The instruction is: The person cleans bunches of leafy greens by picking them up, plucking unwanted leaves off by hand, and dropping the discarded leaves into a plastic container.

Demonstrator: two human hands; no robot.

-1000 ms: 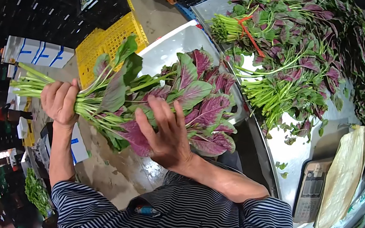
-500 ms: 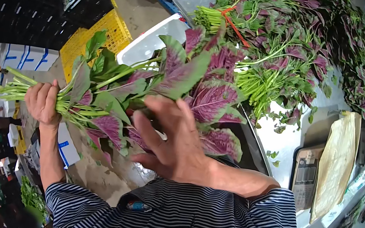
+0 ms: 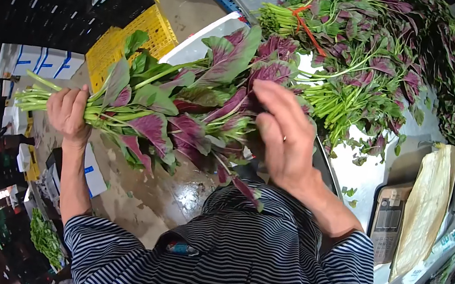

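My left hand (image 3: 68, 112) is shut around the pale green stems of a bunch of red-and-green amaranth (image 3: 185, 108), held level in front of my striped shirt. The stem ends stick out to the left of my fist. My right hand (image 3: 283, 133) lies on the leafy end of the bunch, fingers spread and slightly curled among the purple leaves; it is blurred. A few leaves hang below the bunch.
A steel table (image 3: 365, 183) on the right carries a big heap of loose amaranth (image 3: 374, 58), one bundle tied with a red band (image 3: 304, 25), a scale (image 3: 389, 220) and brown paper (image 3: 423, 211). A yellow crate (image 3: 127, 41), black crates (image 3: 46, 3) and white boxes (image 3: 42, 63) stand on the wet floor.
My right hand has moved from under the middle of the bunch up and to the right onto the leaf tips. The bunch has tilted and my left hand has risen a little.
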